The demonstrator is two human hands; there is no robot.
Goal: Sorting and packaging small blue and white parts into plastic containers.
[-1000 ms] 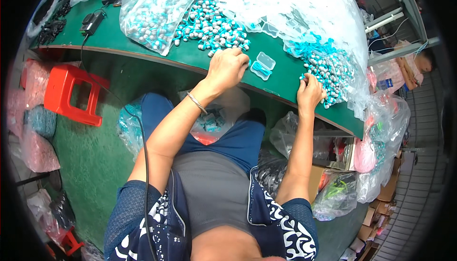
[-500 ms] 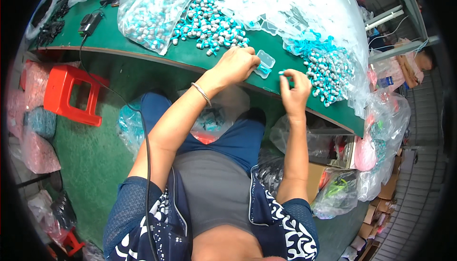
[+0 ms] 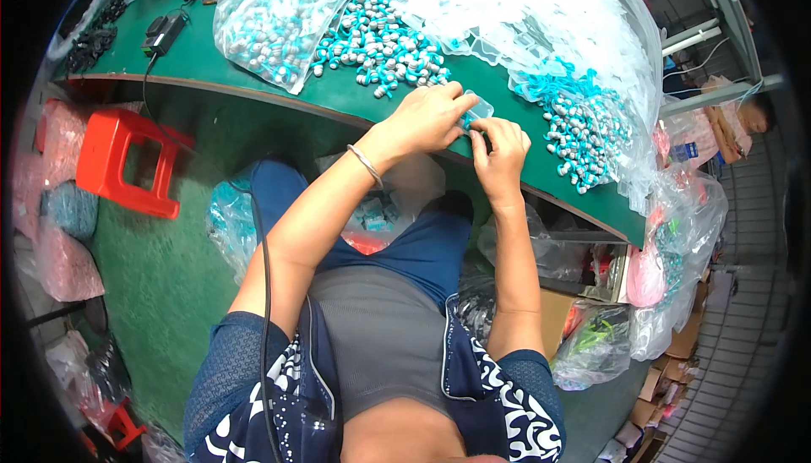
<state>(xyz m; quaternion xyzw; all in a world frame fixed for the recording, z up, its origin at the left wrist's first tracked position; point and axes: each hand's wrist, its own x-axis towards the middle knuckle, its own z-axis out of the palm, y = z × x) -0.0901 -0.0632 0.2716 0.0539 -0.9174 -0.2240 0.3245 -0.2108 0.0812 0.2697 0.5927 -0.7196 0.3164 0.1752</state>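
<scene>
A small clear plastic case with an open lid lies at the table's front edge, partly covered by my fingers. My left hand holds its left side with closed fingers. From the right, my right hand reaches the case, thumb and forefinger pinched on a small teal piece that is mostly hidden. Beyond my left hand spreads a pile of small grey-and-teal plugs. More such plugs are heaped to the right of my right hand, with teal cord-like parts behind them.
A clear bag of plugs lies on the green table. Many clear plastic cases are piled at the back. A black adapter trails a cable past my left arm. An orange stool stands left; bags sit low right.
My right hand has moved left with the small teal piece, from beside the case up against it. My left hand stays at the case, its fingers slightly shifted.
</scene>
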